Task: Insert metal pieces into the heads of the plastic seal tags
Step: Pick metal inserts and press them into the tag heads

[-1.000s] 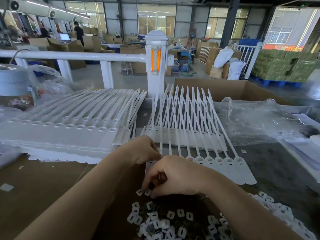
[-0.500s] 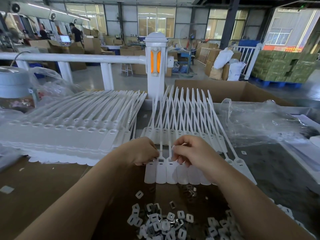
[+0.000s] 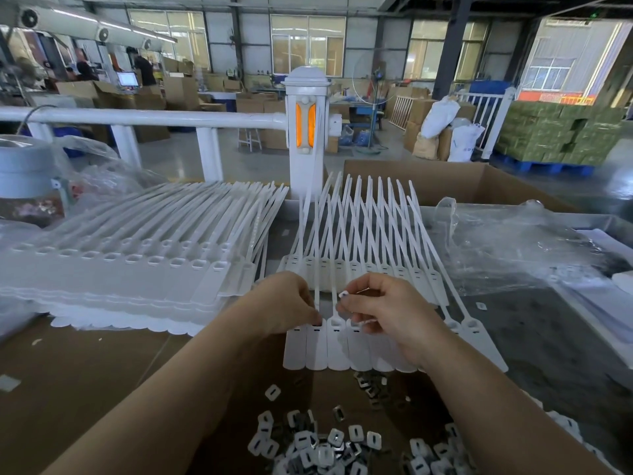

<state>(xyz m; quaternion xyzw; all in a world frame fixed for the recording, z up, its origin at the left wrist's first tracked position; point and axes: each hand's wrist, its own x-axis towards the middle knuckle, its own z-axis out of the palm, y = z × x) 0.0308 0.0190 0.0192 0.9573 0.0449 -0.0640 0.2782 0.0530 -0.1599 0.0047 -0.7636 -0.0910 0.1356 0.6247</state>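
A joined row of white plastic seal tags (image 3: 339, 347) lies flat in front of me, straps pointing away. My left hand (image 3: 291, 303) presses curled fingertips onto the head of a tag near the row's left end. My right hand (image 3: 383, 310) hovers just right of it, pinching a small metal piece (image 3: 343, 295) between thumb and forefinger above the tag heads. A loose heap of metal pieces (image 3: 318, 443) lies on the cardboard close to me. Another strip of tags (image 3: 363, 265) lies behind my hands.
A thick stack of tag strips (image 3: 120, 275) fills the left of the table. Crumpled clear plastic bags (image 3: 513, 248) lie at the right, an open cardboard box (image 3: 445, 186) behind. A white railing post (image 3: 306, 132) stands beyond, a tape-topped jar (image 3: 27, 173) far left.
My right hand has come up from the pile of metal pieces to the tag heads and now holds one piece raised at its fingertips. My left hand has stayed on the row.
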